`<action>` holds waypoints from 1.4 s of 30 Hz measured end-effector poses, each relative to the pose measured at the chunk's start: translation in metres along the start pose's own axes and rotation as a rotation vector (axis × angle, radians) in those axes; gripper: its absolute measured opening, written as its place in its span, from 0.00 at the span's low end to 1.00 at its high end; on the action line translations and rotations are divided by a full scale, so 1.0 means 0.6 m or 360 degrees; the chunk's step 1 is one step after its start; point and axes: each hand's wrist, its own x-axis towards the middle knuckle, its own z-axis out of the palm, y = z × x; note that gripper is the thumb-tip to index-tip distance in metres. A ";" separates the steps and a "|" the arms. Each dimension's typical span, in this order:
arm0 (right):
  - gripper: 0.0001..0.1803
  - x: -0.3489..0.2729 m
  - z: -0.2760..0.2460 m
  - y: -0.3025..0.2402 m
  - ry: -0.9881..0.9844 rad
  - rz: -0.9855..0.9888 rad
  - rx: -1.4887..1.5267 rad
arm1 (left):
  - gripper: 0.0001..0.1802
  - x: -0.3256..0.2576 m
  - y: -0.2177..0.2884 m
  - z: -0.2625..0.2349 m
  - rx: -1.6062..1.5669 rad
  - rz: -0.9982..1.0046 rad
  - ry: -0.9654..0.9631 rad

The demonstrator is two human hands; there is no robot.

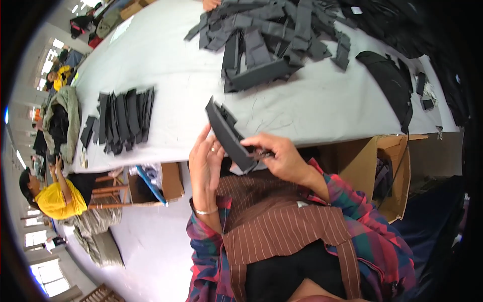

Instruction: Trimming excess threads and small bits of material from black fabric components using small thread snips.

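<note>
At left, a row of dark strips lies on the desk. The left hand is half open, fingers against a single dark strip; whether it grips, I cannot tell. This strip is in the air, at the desk's near edge. Beyond lies a loose pile of strips. The right hand, closed around a small dark tool, touches the strip's lower part. Further right lies a curved black piece.

The strip and the pile are dark grey, the surface whitish. The apron is brown, pale-striped; the sleeves are red-and-blue plaid; a co-worker's shirt is yellow.
</note>
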 end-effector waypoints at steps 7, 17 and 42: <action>0.27 -0.003 0.006 0.008 0.0013 -0.0055 -0.0212 | 0.25 -0.008 0.002 0.001 -0.0197 -0.0038 0.0100; 0.23 -0.006 0.002 0.018 0.0126 -0.0207 -0.0247 | 0.21 -0.001 -0.012 -0.030 -0.0219 -0.0119 0.0165; 0.11 -0.009 -0.010 0.017 0.0113 -0.0254 -0.0389 | 0.14 -0.010 -0.013 -0.009 -0.0297 -0.0186 -0.0032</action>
